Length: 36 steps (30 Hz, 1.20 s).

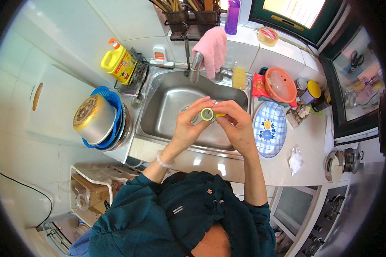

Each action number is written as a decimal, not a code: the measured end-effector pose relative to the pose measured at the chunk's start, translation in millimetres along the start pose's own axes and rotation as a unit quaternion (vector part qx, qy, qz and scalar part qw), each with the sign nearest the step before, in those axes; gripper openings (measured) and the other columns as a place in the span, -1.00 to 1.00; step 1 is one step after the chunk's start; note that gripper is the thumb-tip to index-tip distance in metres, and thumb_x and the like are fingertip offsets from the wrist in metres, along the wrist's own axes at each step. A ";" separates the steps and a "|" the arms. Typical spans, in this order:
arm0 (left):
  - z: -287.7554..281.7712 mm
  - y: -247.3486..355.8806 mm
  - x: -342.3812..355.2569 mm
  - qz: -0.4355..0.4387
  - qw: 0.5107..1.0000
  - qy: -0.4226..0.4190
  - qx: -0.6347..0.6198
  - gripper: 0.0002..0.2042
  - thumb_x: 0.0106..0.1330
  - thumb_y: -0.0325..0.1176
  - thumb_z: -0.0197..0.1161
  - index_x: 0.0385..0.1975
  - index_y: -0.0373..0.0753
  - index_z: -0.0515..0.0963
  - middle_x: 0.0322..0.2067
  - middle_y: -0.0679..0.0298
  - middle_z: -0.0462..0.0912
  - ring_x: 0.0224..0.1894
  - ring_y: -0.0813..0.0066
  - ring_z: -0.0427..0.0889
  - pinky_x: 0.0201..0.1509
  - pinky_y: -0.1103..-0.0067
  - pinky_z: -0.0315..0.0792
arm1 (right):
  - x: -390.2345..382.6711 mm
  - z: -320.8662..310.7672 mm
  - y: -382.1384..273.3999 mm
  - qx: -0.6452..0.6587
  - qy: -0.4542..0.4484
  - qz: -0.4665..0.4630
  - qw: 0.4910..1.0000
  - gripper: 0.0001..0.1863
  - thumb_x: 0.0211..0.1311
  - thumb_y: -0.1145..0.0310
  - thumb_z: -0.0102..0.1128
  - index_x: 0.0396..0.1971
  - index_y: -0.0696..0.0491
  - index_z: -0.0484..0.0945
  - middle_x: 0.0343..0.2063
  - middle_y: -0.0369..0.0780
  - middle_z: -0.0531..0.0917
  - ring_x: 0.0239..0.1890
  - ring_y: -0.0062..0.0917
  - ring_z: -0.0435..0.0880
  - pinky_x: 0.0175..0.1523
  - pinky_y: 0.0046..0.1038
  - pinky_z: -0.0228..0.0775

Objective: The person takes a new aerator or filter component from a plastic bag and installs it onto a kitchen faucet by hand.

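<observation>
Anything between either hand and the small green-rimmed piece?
Nothing visible separates the left hand from the green-rimmed piece. A yellow bit shows between it and the right hand; whether it's attached is unclear.

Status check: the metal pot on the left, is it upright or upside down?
Upside down, at a tilt: the metal pot shows its browned outer base, over the blue basket.
</observation>
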<state>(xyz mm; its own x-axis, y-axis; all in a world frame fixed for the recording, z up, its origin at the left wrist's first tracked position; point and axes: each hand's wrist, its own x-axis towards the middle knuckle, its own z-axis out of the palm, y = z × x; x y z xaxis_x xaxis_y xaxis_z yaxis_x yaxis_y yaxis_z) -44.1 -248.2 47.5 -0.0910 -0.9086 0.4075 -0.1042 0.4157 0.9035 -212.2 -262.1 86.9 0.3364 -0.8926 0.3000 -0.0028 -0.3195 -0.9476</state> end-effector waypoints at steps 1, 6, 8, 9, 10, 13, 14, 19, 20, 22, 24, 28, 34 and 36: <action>0.4 0.1 1.3 0.019 1.000 -0.001 0.015 -0.63 0.07 -0.65 0.26 -0.06 -0.29 0.53 -0.02 0.13 0.56 0.19 0.24 0.38 0.24 0.42 0.26 | -1.2 -0.5 -1.5 -0.006 0.002 0.003 1.000 -0.77 0.07 0.68 0.10 -0.25 0.18 0.58 -0.22 -0.20 0.56 -0.22 -0.54 0.57 -0.18 -0.60 0.44; 7.5 12.4 11.5 0.067 0.996 -0.010 0.064 -0.65 0.05 -0.61 0.28 -0.10 -0.29 0.55 -0.07 0.17 0.60 0.15 0.23 0.44 0.20 0.41 0.30 | -9.5 -7.6 -0.6 0.050 0.035 0.022 0.998 -0.73 0.05 0.72 0.06 -0.23 0.17 0.58 -0.15 -0.22 0.51 -0.16 -0.60 0.54 -0.16 -0.62 0.42; 11.1 14.9 14.9 0.087 0.994 -0.014 0.060 -0.66 0.04 -0.60 0.28 -0.12 -0.29 0.55 -0.07 0.17 0.60 0.14 0.22 0.45 0.19 0.40 0.31 | -13.2 -10.4 -4.4 0.073 0.051 0.035 0.995 -0.70 0.03 0.76 0.04 -0.23 0.19 0.58 -0.13 -0.21 0.50 -0.13 -0.60 0.52 -0.14 -0.62 0.43; 12.7 16.0 16.2 0.096 0.994 -0.013 0.056 -0.66 0.04 -0.59 0.29 -0.12 -0.29 0.55 -0.08 0.17 0.61 0.14 0.21 0.45 0.19 0.39 0.31 | -15.0 -10.8 -6.9 0.072 0.058 0.034 0.995 -0.70 0.03 0.76 0.04 -0.23 0.19 0.58 -0.13 -0.21 0.50 -0.13 -0.60 0.52 -0.14 -0.62 0.43; 14.1 17.1 17.6 0.104 0.993 -0.014 0.051 -0.67 0.04 -0.59 0.29 -0.13 -0.29 0.55 -0.08 0.17 0.61 0.13 0.20 0.45 0.19 0.39 0.31 | -16.8 -11.0 -9.6 0.071 0.066 0.033 0.995 -0.70 0.03 0.76 0.04 -0.23 0.20 0.58 -0.13 -0.21 0.50 -0.13 -0.59 0.52 -0.13 -0.61 0.44; 17.3 19.3 19.8 0.133 0.989 -0.017 0.061 -0.68 0.03 -0.59 0.29 -0.15 -0.30 0.55 -0.10 0.17 0.61 0.11 0.17 0.47 0.17 0.38 0.33 | -21.0 -12.4 -16.6 0.068 0.081 0.027 0.994 -0.71 0.03 0.77 0.04 -0.23 0.21 0.58 -0.12 -0.19 0.50 -0.13 -0.57 0.53 -0.13 -0.60 0.46; 18.6 20.7 19.8 0.141 0.988 -0.016 0.066 -0.68 0.02 -0.58 0.29 -0.15 -0.30 0.55 -0.11 0.16 0.62 0.10 0.15 0.48 0.16 0.38 0.34 | -23.2 -13.8 -16.4 0.067 0.081 0.020 0.994 -0.71 0.04 0.77 0.04 -0.23 0.21 0.58 -0.12 -0.19 0.50 -0.13 -0.57 0.53 -0.13 -0.59 0.46; 21.0 27.6 21.6 0.188 0.977 -0.030 0.095 -0.66 0.00 -0.58 0.31 -0.15 -0.30 0.55 -0.12 0.15 0.62 0.07 0.11 0.49 0.13 0.37 0.36 | -33.1 -16.9 -16.3 0.076 0.096 0.002 0.993 -0.72 0.07 0.75 0.05 -0.21 0.21 0.57 -0.10 -0.18 0.50 -0.13 -0.57 0.55 -0.12 -0.59 0.48; 22.1 27.2 21.2 0.192 0.977 -0.031 0.091 -0.65 0.00 -0.58 0.31 -0.15 -0.30 0.55 -0.12 0.15 0.62 0.07 0.11 0.49 0.13 0.37 0.36 | -35.0 -16.6 -17.7 0.075 0.098 -0.001 0.992 -0.73 0.08 0.74 0.06 -0.21 0.21 0.57 -0.10 -0.18 0.50 -0.13 -0.57 0.55 -0.12 -0.59 0.49; 20.4 27.0 20.3 0.201 0.975 -0.033 0.092 -0.65 -0.01 -0.57 0.31 -0.15 -0.29 0.55 -0.13 0.14 0.62 0.07 0.11 0.49 0.13 0.37 0.36 | -35.9 -13.5 -20.1 0.067 0.102 -0.004 0.992 -0.73 0.07 0.74 0.06 -0.21 0.21 0.57 -0.10 -0.18 0.50 -0.13 -0.57 0.55 -0.12 -0.59 0.49; 20.4 28.3 20.3 0.198 0.975 -0.036 0.092 -0.65 -0.01 -0.57 0.31 -0.15 -0.29 0.55 -0.12 0.15 0.62 0.07 0.11 0.49 0.12 0.37 0.36 | -37.3 -12.0 -22.0 0.062 0.106 -0.008 0.992 -0.73 0.07 0.74 0.05 -0.21 0.20 0.57 -0.09 -0.18 0.50 -0.13 -0.57 0.55 -0.12 -0.59 0.49; 19.6 32.3 20.6 0.189 0.977 -0.046 0.082 -0.66 0.00 -0.57 0.31 -0.15 -0.30 0.55 -0.12 0.14 0.62 0.08 0.12 0.49 0.13 0.37 0.36 | -38.9 -10.4 -24.1 0.057 0.113 -0.005 0.992 -0.72 0.07 0.74 0.05 -0.21 0.20 0.58 -0.09 -0.18 0.50 -0.12 -0.57 0.54 -0.11 -0.58 0.49; 16.4 31.6 20.8 0.173 0.981 -0.058 0.070 -0.66 0.02 -0.57 0.30 -0.14 -0.32 0.54 -0.12 0.12 0.61 0.10 0.14 0.48 0.14 0.39 0.36 | -36.5 -5.0 -29.8 0.057 0.122 0.005 0.991 -0.72 0.07 0.73 0.04 -0.21 0.19 0.58 -0.12 -0.19 0.50 -0.12 -0.58 0.53 -0.10 -0.59 0.47; 15.1 31.5 21.5 0.171 0.981 -0.060 0.070 -0.66 0.02 -0.57 0.30 -0.13 -0.32 0.54 -0.11 0.12 0.61 0.10 0.15 0.49 0.14 0.39 0.36 | -35.7 -3.9 -30.8 0.058 0.124 0.008 0.991 -0.72 0.07 0.72 0.04 -0.21 0.19 0.58 -0.13 -0.20 0.50 -0.12 -0.58 0.53 -0.10 -0.60 0.46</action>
<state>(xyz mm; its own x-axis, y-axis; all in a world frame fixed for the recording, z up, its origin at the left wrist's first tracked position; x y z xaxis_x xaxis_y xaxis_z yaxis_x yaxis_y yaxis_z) -64.3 -254.1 82.8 -0.2586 -0.7075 0.6577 -0.1816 0.7043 0.6863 -227.8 -221.6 105.7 0.0960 -0.9526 0.2886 0.1072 -0.2784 -0.9545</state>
